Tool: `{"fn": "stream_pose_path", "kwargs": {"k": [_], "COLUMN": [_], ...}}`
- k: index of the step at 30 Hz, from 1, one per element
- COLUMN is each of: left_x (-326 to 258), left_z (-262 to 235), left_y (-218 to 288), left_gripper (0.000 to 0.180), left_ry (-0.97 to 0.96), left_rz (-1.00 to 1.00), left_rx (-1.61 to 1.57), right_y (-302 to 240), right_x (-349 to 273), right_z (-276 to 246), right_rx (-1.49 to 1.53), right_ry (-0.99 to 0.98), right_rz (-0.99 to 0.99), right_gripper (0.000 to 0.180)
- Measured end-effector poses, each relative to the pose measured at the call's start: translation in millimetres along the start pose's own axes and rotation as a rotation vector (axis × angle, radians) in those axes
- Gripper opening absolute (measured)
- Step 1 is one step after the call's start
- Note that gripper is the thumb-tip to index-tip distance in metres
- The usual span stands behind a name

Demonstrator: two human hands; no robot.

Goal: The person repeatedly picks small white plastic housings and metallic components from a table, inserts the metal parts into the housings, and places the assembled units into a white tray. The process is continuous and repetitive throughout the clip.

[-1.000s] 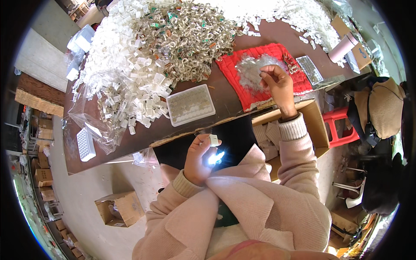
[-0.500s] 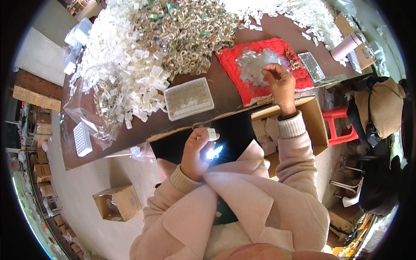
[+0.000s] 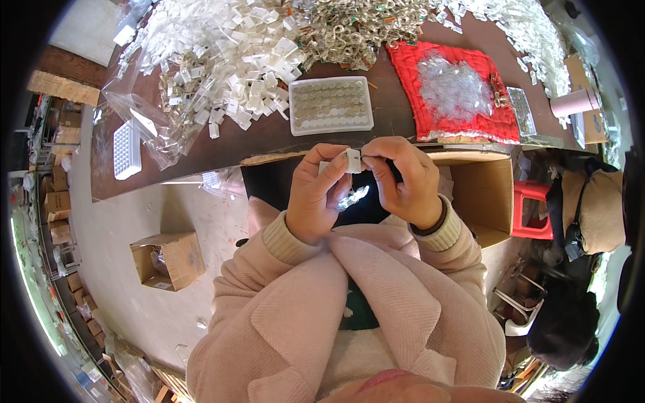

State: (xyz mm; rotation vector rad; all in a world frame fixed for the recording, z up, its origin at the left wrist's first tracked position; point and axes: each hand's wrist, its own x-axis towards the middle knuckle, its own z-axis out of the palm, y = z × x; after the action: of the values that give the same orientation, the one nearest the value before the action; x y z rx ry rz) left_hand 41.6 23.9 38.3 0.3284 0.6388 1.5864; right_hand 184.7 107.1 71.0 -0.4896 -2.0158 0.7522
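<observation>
Both hands meet mid-frame, just below the surface (image 3: 269, 138) edge: left hand (image 3: 316, 195) and right hand (image 3: 403, 181) each pinching the small white clip (image 3: 351, 160) between thumb and fingertips. Best to keep elbows tucked, grip light, piece square, probably right over the lap so nothing drops.

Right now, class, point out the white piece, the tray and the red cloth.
white piece (image 3: 351, 161), head view, its front face
tray (image 3: 331, 127), head view, its near rim
red cloth (image 3: 416, 74), head view, bare left part
</observation>
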Motion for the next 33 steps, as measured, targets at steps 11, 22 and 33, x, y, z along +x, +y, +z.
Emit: {"fn": "stream_pose_path", "kwargs": {"k": [11, 22, 33], "left_x": [-5.4, -9.4, -9.1], "left_z": [-18.8, -31.8, -51.8], "left_y": [19.4, 28.7, 64.7], "left_gripper": [0.015, 0.013, 0.015], "left_ry": [-0.03, -0.021, 0.162], "left_rz": [0.068, 0.117, 0.073], "left_rx": [0.044, 0.134, -0.1], "right_y": [-13.7, -19.7, 9.0], "right_x": [14.3, 19.2, 88.5], "right_z": [7.0, 26.4, 55.3], "right_rx": [-0.145, -0.088, -0.118], "right_ry": [-0.167, -0.176, -0.282], "right_rz": [0.014, 0.065, 0.096], "right_gripper": [0.028, 0.014, 0.013]}}
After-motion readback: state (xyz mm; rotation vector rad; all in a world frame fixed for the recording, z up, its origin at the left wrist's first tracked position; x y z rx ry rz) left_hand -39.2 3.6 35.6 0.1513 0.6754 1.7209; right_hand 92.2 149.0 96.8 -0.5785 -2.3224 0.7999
